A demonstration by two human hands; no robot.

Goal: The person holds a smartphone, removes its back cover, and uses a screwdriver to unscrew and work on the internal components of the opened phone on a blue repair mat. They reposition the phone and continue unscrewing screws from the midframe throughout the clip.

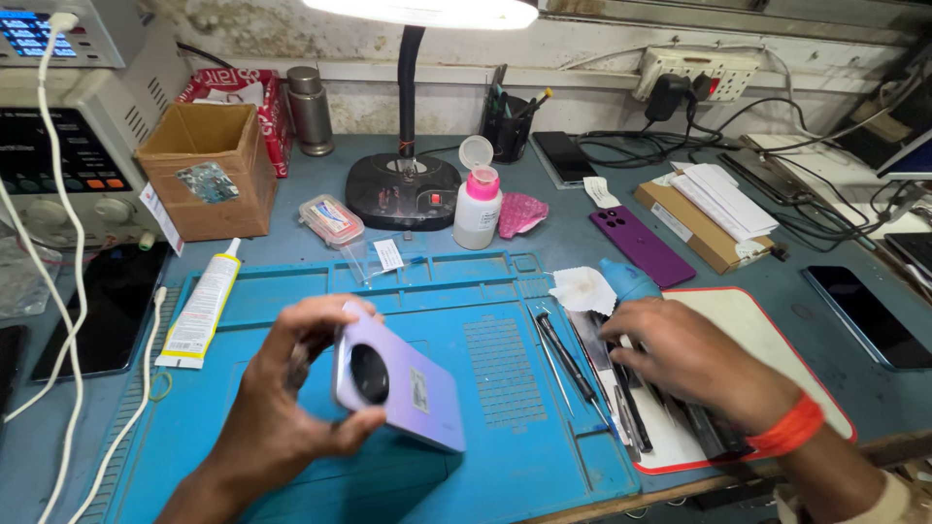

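The left hand holds a pale purple phone with a round black camera ring up above the blue rubber work mat; its fingers are curled shut round the camera end, thumb low and the others over the top; the back of the phone faces up at us. The phone's long side runs from the upper left, inside the hand, down to the lower right, where its free end points toward the right hand; it is tilted, not flat.

The right hand lies palm down, well apart from the phone, on a white mat with a red edge; its fingers are half bent and spread over a row of thin black and silver hand tools; I cannot tell if they have hold of one. The tools lie side by side, their long sides running from far to near; the right hand is the closer one to them.

On the blue surface stand a white bottle with a pink cap, a white glue tube, a brown cardboard box and a dark purple phone cover.
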